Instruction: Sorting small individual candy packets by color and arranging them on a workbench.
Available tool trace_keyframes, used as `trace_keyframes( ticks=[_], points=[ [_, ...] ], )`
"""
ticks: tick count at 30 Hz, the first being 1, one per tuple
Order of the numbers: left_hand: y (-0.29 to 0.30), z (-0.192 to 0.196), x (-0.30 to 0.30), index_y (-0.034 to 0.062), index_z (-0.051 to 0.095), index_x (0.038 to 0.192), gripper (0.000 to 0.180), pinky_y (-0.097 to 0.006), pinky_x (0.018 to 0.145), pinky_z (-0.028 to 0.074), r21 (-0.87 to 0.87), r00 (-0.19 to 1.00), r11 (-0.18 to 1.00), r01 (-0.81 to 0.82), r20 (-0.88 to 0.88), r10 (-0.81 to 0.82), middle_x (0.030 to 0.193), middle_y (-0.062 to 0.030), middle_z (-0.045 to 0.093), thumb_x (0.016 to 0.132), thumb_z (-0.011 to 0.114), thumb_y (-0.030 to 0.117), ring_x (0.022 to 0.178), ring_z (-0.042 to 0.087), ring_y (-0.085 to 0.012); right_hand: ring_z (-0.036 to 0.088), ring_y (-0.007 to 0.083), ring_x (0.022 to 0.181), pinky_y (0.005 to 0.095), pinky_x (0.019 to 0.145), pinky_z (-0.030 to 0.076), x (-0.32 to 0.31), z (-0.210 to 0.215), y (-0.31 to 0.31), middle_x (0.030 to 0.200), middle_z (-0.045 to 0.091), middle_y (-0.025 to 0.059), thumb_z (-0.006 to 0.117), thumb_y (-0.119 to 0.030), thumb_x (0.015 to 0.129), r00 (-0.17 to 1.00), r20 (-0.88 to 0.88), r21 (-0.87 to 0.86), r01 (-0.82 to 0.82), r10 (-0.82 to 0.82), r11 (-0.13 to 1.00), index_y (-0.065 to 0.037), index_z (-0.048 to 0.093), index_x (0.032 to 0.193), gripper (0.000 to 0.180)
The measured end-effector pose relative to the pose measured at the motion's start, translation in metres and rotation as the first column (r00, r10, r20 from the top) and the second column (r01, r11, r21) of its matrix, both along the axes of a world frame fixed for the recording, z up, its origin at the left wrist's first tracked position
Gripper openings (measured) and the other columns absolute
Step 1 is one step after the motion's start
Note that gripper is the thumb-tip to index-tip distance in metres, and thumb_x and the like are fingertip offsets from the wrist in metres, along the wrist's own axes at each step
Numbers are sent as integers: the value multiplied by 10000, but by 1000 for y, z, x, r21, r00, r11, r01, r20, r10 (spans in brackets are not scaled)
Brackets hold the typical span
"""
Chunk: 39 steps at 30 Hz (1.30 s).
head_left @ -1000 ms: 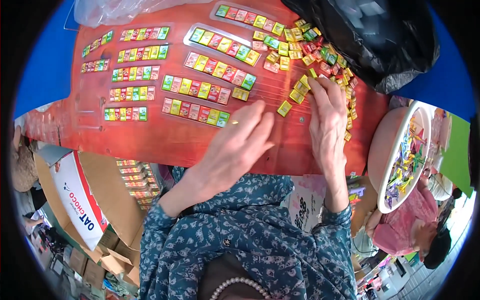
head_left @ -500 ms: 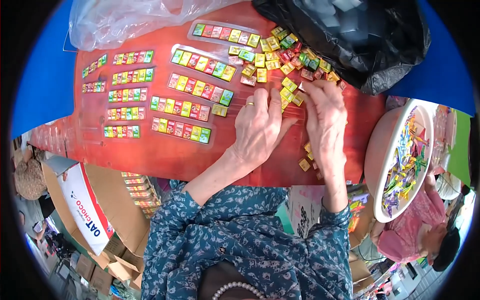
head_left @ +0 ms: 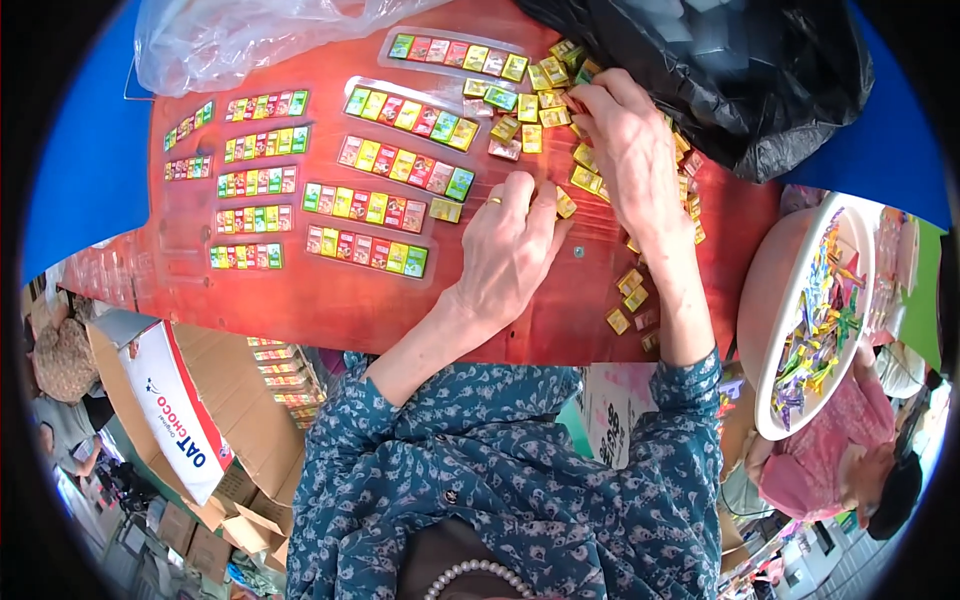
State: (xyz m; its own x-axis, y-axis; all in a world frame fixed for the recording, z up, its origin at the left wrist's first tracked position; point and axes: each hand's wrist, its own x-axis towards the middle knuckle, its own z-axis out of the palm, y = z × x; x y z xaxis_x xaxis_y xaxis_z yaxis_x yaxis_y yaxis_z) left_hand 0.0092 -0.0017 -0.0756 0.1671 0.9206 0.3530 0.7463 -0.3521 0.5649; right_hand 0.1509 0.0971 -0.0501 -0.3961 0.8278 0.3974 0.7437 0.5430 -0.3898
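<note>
My left hand (head_left: 512, 245), with a ring on one finger, is curled closed over the red table. At its fingertips, a small yellow box (head_left: 566, 204) appears pinched. Farther right and higher, my right hand (head_left: 635, 150) reaches over a loose pile of small yellow, green and red boxes (head_left: 553, 98). Its fingers are drawn together at the pile; what they grip is hidden. Left of my hands lie clear plastic trays (head_left: 388, 207) holding rows of similar boxes. A single yellow box (head_left: 445, 210) sits beside the end of one row.
A black plastic bag (head_left: 740, 90) borders the pile at the far right. Clear plastic (head_left: 220, 50) lies at the far left. A pale tub (head_left: 780, 300) of colourful wrapped pieces stands right of the table (head_left: 300, 310). An open cardboard box (head_left: 240, 400) is at near left; a person in pink (head_left: 830, 450) is beyond the tub.
My right hand has moved up and away from my left, farther over the pile. My left hand has shifted only slightly, with a yellow box now showing at its fingertips.
</note>
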Motion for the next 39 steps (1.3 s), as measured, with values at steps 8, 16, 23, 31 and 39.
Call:
trace_keyframes(
  ticks=[8, 16, 23, 31, 39],
  points=[
    [-10, 2, -9, -12, 626, 1086, 414, -376, 677, 513, -19, 1000, 1000, 14, 8, -14, 953, -125, 537, 709, 793, 29, 813, 607, -294, 670, 283, 808, 343, 714, 516, 22, 15, -38, 902, 665, 152, 658, 24, 845, 936, -316, -391, 23, -157, 920, 26, 684, 996, 153],
    [-17, 8, -18, -34, 595, 1111, 476, -365, 665, 490, -38, 997, 998, 55, 50, -53, 945, -128, 506, 696, 796, 83, 809, 577, -289, 685, 289, 799, 340, 707, 530, 3, 19, -74, 888, 686, 164, 677, 0, 841, 920, -327, -545, 2, -215, 839, 33, 683, 980, 143],
    [-29, 4, -27, -34, 620, 1130, 465, -407, 735, 517, -13, 998, 1000, 19, 64, -18, 1019, -156, 557, 708, 802, 43, 901, 600, -335, 685, 319, 813, 357, 693, 535, -12, 14, -81, 895, 678, 174, 672, 3, 838, 905, -392, -562, -95, -164, 821, 35, 666, 977, 143],
    [-44, 4, -37, -28, 627, 1141, 463, -407, 778, 523, -17, 997, 1000, -17, 80, 18, 1057, -165, 578, 713, 799, 16, 947, 607, -338, 650, 365, 797, 392, 677, 517, -20, 7, -86, 867, 633, 180, 686, 16, 804, 936, -351, -474, -162, -17, 866, 27, 651, 976, 176],
    [-40, 4, -33, -37, 601, 1171, 529, -404, 803, 519, -15, 995, 1000, -18, 95, 20, 1087, -172, 558, 695, 815, 44, 964, 595, -347, 636, 339, 773, 386, 671, 507, -13, 13, -85, 840, 611, 164, 670, 24, 817, 952, -277, -408, 4, -128, 913, 28, 664, 964, 147]
  ],
)
